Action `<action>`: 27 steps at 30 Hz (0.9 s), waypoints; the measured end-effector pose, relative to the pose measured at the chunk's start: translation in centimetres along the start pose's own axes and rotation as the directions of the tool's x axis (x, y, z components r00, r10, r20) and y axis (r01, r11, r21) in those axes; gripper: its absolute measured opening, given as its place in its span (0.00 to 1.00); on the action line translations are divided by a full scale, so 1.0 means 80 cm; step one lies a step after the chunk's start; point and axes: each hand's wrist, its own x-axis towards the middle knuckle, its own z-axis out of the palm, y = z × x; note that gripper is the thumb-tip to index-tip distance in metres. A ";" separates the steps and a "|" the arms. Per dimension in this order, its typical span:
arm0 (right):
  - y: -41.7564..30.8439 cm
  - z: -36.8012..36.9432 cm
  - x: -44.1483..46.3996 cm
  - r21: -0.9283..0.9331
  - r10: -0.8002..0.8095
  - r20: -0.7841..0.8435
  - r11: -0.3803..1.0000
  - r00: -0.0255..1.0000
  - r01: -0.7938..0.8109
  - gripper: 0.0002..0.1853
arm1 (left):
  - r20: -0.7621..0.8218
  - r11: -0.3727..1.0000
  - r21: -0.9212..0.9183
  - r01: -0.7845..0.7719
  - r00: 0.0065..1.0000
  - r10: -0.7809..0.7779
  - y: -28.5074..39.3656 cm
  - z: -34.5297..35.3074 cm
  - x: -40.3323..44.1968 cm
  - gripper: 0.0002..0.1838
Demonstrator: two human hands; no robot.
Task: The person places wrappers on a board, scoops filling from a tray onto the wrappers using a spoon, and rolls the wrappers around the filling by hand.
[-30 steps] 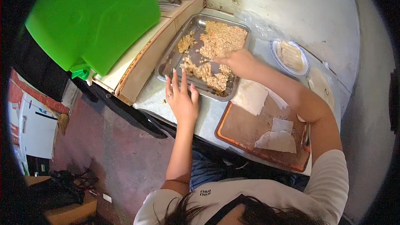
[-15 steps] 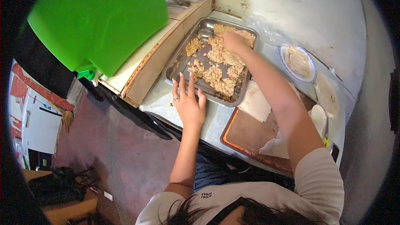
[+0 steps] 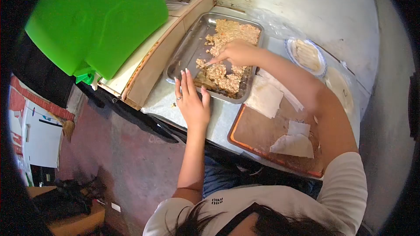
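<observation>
A metal tray (image 3: 181,48) holds a crumbly, light-brown ground filling (image 3: 238,30), packed at its far right corner and loose near its front. My right hand (image 3: 239,53) reaches over the tray with its fingers closed. It seems to grip a spoon, mostly hidden now, whose tip is down in the loose filling at the left. At the tray's near rim, my left hand (image 3: 192,105) lies with fingers stretched over the edge and thumb apart. It wears a ring and holds nothing.
A brown board (image 3: 253,133) with pale wrapper sheets (image 3: 264,98) lies right of the tray. Behind my right arm are a plate (image 3: 323,61) of pale rolls and a round wrapper stack (image 3: 339,87). A green container (image 3: 100,22) stands on a ledge at left.
My right hand has moved from the tray's far side toward its near left, with the spoon. Filling at the left has been shifted. My left hand stays at the near rim.
</observation>
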 end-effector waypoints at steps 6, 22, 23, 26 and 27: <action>0.011 -0.061 -0.039 0.083 0.197 0.217 0.972 0.956 -0.219 0.31 | 0.006 1.000 -0.011 -0.001 1.000 0.001 0.001 0.000 0.000 0.30; 0.110 0.001 0.037 -0.306 0.658 -0.183 0.668 0.730 -0.679 0.17 | 0.060 0.991 0.132 -0.007 0.998 -0.001 0.001 0.001 -0.003 0.23; 0.110 0.000 0.032 -0.321 0.673 -0.158 0.656 0.722 -0.683 0.15 | 0.058 0.988 0.151 -0.003 0.998 -0.006 0.001 0.002 -0.005 0.23; 0.111 -0.010 0.013 -0.313 0.708 -0.123 0.637 0.695 -0.704 0.12 | 0.051 0.981 0.195 -0.002 0.999 -0.008 0.003 0.002 -0.006 0.24; 0.108 -0.013 0.004 -0.286 0.711 -0.113 0.646 0.694 -0.708 0.12 | 0.048 0.979 0.202 -0.004 0.999 -0.006 0.001 0.004 -0.006 0.24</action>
